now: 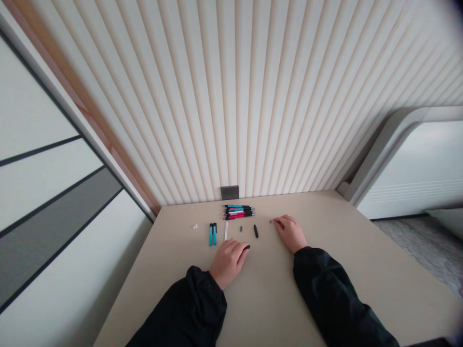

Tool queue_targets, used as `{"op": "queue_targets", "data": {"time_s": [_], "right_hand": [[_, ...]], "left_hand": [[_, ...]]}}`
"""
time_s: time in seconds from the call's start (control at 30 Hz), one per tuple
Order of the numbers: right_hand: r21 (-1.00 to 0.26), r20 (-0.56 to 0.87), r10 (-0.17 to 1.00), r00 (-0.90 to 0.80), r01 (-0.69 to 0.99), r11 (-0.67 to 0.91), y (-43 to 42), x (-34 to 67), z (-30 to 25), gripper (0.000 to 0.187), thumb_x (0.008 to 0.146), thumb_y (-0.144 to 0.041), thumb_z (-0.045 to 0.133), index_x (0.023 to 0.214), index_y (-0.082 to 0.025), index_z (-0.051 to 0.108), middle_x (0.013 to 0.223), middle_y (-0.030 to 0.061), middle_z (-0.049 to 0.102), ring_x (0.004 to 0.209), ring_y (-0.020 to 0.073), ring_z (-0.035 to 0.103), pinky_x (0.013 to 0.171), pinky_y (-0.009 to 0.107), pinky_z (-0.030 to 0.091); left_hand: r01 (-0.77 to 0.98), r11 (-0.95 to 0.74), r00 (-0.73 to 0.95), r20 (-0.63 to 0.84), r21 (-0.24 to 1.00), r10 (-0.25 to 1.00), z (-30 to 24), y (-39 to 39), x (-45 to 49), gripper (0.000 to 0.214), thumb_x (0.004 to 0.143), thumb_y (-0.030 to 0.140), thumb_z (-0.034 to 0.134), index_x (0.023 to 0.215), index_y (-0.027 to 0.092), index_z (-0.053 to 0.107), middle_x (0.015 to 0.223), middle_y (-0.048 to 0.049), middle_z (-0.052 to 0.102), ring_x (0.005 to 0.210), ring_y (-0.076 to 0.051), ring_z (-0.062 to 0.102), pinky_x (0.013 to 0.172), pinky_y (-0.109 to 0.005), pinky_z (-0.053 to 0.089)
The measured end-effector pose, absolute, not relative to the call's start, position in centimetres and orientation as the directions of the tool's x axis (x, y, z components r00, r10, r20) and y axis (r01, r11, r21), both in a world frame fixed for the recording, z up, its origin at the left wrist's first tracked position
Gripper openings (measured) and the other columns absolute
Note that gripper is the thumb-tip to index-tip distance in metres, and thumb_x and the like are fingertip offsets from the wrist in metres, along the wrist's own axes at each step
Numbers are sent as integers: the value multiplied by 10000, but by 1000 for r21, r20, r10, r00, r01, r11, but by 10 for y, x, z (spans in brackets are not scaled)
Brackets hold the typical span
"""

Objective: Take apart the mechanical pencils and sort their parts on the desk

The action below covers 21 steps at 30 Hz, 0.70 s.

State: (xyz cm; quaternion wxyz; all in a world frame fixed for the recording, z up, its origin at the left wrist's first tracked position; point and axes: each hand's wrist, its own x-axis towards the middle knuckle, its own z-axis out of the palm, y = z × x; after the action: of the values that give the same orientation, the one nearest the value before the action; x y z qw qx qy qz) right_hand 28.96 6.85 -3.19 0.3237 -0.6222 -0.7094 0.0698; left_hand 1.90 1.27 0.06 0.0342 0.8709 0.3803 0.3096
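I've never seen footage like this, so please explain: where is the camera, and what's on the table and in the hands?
This is one picture from a camera worn on a person's head, looking down at their own two bare hands; no machine is involved. On the beige table lie a bundle of pens near the wall, two teal pen parts, a thin white tube and a few small loose pieces. The left hand is curled, with a small black part poking out at its fingertips. The right hand rests on the table, fingertips beside a tiny grey piece.
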Motion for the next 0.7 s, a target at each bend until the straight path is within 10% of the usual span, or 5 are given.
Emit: {"op": "queue_targets", "data": {"time_s": [0.7], "right_hand": [[-594,312,949,-35,773,224,76,291,-39,347,839,-247,514,1175,-236,603,947,28,711,893,211,606,873,388,449]], "left_hand": [[647,-705,533,490,289,690,3,13,20,141,917,226,512,999,197,623,827,-47,663,787,-191,612,759,-354,508]]}}
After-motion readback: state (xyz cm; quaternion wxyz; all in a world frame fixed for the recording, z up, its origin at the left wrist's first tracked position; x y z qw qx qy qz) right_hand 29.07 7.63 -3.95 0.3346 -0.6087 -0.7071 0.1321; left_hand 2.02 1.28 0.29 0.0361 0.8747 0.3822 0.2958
